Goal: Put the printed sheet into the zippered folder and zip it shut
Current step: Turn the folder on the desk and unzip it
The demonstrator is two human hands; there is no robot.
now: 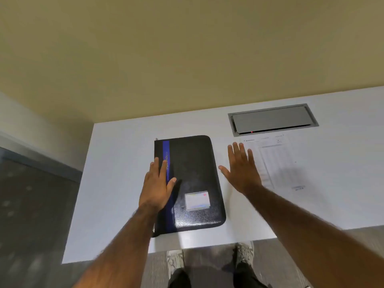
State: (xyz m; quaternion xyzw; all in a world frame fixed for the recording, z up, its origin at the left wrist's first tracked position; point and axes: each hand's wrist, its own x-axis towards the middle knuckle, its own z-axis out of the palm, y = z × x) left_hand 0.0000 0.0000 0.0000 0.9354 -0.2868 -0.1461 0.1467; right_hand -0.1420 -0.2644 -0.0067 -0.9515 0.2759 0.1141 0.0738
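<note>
Centrally on the white table (116, 183), a closed black folder (193, 163) with a blue stripe (165, 148) along its left side and a clear card pocket (197, 200) is laid flat, long axis running away from the person. The left hand (156, 188) is spread flat over the stripe. The right hand (242, 171) is held spread, empty, between folder and printed sheet (276, 163), which lies flat, lengthwise alike.

A white surface (116, 183) lies bare to the left of a closed black folder (193, 173) and along its far edge, while a printed sheet (276, 163) lies just right of the folder and a recessed grey hatch (272, 119) sits flush beyond the sheet.
</note>
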